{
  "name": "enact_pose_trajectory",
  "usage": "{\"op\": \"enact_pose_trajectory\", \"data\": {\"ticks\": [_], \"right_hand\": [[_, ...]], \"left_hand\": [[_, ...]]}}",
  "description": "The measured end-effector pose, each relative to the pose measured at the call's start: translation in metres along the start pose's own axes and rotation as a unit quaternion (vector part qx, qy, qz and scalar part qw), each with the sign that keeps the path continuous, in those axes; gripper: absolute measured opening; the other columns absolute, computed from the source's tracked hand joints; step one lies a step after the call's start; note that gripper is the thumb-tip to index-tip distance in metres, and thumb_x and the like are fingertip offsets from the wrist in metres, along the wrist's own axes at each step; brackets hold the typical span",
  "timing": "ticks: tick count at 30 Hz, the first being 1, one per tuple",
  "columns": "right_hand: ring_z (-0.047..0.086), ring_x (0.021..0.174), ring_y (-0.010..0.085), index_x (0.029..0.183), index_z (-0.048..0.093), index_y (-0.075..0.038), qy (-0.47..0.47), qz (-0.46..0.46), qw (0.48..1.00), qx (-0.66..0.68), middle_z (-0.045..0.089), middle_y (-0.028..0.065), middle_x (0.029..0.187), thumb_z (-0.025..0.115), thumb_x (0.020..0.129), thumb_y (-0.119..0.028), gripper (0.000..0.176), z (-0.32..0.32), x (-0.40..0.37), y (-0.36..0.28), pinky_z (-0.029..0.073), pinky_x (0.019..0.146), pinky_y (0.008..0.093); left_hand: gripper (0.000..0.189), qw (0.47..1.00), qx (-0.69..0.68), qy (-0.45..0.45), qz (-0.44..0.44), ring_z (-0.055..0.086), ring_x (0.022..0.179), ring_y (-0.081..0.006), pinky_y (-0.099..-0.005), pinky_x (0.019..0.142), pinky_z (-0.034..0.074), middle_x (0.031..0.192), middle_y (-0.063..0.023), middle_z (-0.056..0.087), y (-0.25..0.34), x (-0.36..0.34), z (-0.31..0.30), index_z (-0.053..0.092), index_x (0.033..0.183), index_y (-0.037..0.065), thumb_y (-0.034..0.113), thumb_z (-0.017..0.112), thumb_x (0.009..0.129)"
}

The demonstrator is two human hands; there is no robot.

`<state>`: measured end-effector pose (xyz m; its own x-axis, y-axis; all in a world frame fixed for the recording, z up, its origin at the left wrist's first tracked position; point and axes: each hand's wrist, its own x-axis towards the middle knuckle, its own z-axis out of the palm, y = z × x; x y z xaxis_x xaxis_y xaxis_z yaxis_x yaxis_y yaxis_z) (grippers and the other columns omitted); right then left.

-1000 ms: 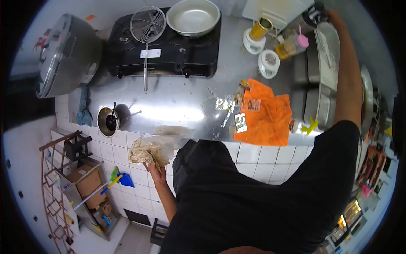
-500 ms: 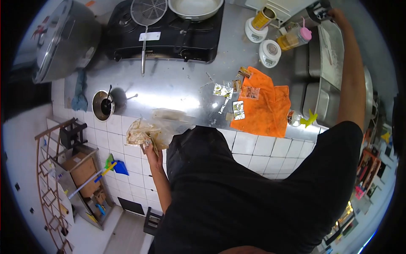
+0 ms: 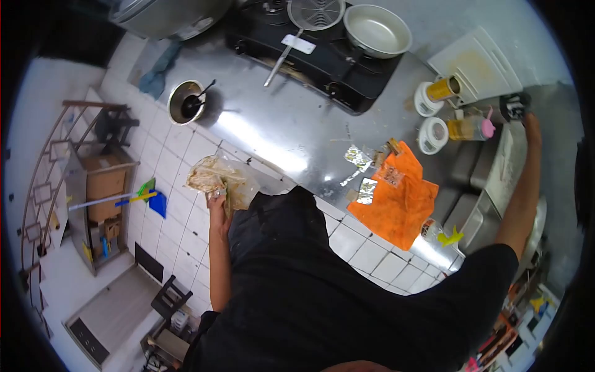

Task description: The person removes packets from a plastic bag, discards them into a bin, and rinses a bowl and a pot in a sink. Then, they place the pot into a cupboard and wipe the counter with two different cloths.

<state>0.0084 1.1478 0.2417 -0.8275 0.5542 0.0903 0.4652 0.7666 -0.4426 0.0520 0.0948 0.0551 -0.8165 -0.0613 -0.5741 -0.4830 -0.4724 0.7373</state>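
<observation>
My left hand (image 3: 217, 202) is closed on a stained, crumpled clear plastic bag (image 3: 206, 177), held over the floor in front of the counter's edge. Brown smears show on the bag, and what it contains cannot be made out. Far to the right, my right hand (image 3: 532, 131) reaches to the back of the counter by a dark cylindrical container (image 3: 513, 106). Its fingers are too small and partly hidden, so a grip cannot be seen. Close to it lies a clear bottle of yellow liquid with a pink cap (image 3: 487, 128).
An orange cloth (image 3: 396, 204) with torn foil packets (image 3: 367, 190) lies on the steel counter (image 3: 297, 118). Behind are a black stove (image 3: 322, 68), a strainer (image 3: 316, 13) and a pan (image 3: 377, 31). Two white scales (image 3: 432, 136) flank the sink basins (image 3: 462, 214). A metal pot (image 3: 178, 103) stands left.
The view has swung, so the counter now looks tilted and lies lower at right. My left hand still holds the bag, now clear of the counter edge. My right hand stays by the dark container.
</observation>
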Motion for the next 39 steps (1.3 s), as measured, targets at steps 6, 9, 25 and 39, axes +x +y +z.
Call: {"op": "enact_pose_trajectory", "data": {"ticks": [6,9,25,39], "right_hand": [[0.046,0.058,0.0238,0.074,0.049,0.003,-0.01,-0.129,0.966,-0.223,0.048,0.0154,0.065,0.052,0.084,-0.003,0.012,-0.008,0.041,0.068,0.038,0.054,0.0397],[0.054,0.065,0.0307,0.083,0.053,0.003,-0.049,-0.157,0.946,-0.279,0.055,0.0197,0.072,0.05,0.087,-0.006,0.01,-0.004,0.045,0.041,0.041,0.06,0.0411],[0.066,0.084,0.0358,0.094,0.065,-0.001,0.015,0.011,0.999,-0.033,0.066,0.0216,0.083,0.066,0.082,-0.032,0.033,0.243,-0.299,-0.197,0.05,0.071,0.0452],[0.065,0.071,0.0155,0.078,0.062,-0.003,0.007,0.133,0.979,0.151,0.068,0.008,0.08,0.075,0.072,-0.01,0.016,0.321,-0.394,-0.234,0.051,0.064,0.0306]], "left_hand": [[0.052,0.998,-0.049,0.0,0.037,0.056,0.114,-0.0226,-0.0387,0.096,0.049,0.127,-0.0068,0.054,-0.004,-0.015,0.005,0.037,0.135,0.014,0.004,0.056,0.088],[0.051,0.998,-0.054,0.029,0.025,0.057,0.112,-0.0239,-0.0386,0.095,0.05,0.126,-0.009,0.054,-0.01,-0.019,0.006,0.037,0.135,0.01,0.002,0.054,0.087],[0.05,0.995,-0.095,-0.009,0.005,0.058,0.109,-0.0257,-0.0398,0.094,0.05,0.121,-0.0118,0.056,-0.047,0.002,-0.039,0.042,0.13,0.006,-0.008,0.052,0.083],[0.04,0.992,-0.101,-0.072,0.013,0.061,0.104,-0.0228,-0.035,0.091,0.051,0.117,-0.0125,0.059,-0.052,-0.029,-0.058,0.046,0.125,-0.001,-0.005,0.05,0.086]]}}
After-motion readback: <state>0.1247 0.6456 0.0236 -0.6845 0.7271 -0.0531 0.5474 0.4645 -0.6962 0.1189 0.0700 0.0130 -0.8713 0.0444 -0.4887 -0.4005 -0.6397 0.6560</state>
